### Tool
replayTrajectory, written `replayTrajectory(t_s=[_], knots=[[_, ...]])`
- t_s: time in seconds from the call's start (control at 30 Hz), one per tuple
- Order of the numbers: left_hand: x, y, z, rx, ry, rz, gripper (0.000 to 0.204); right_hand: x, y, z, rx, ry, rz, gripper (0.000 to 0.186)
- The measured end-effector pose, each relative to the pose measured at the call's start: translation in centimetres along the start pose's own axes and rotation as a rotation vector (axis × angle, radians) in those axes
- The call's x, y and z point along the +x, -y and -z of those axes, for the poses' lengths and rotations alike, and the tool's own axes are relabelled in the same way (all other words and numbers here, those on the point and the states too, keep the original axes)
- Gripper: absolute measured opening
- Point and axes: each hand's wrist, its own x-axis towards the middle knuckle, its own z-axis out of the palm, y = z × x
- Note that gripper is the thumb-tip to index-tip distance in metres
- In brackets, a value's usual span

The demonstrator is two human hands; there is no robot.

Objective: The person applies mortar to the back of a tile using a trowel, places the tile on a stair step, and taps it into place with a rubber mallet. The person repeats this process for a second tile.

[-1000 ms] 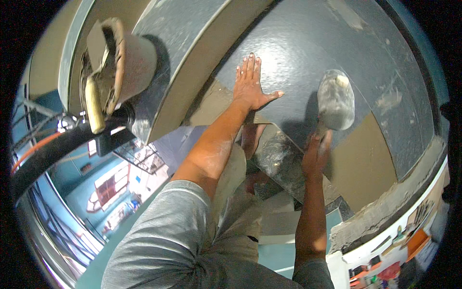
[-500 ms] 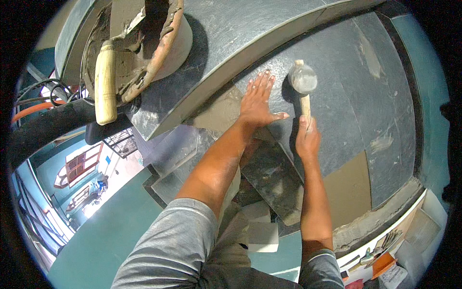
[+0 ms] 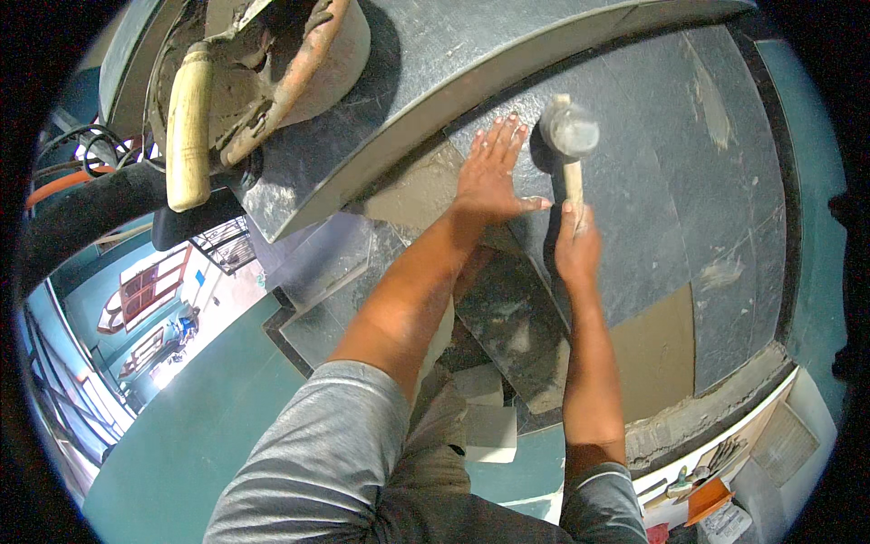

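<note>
My left hand [image 3: 491, 177] lies spread on a dark grey stone tile [image 3: 652, 199], just beside the curved upright edge of a raised step [image 3: 458, 95]. My right hand [image 3: 576, 240] grips the pale wooden handle of a mallet [image 3: 571, 131]; its rounded whitish head is slightly blurred over the tile, right of my left hand's fingers. A patch of brown mortar [image 3: 408, 186] shows left of my left wrist, and a beige area [image 3: 657, 354] lies lower right of the tile.
A mortar bucket [image 3: 335, 82] with a wooden-handled trowel [image 3: 188, 127] stands upper left. Black pipe and cables [image 3: 82, 218] run along the left. A drop to a lower room [image 3: 154, 317] is at lower left. A board with tools [image 3: 716, 462] lies lower right.
The view has shifted, with the bucket larger than a second ago. The mallet and both hands sit slightly higher in the picture than half a second ago; my left hand stays spread.
</note>
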Motion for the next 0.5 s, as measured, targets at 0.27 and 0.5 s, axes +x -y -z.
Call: replayTrajectory(t_s=[0.27,0.5], knots=[[0.2,-0.6,0.3,0.113,0.089,0.041,0.146,-1.2,-0.1,0.7,0.028,0.068,-0.101,0.047],[0.7,-0.3,-1.2,0.36,0.043,-0.019,0.144,-7.4,-4.5,-0.4,-0.028,-0.292,0.052,0.05]])
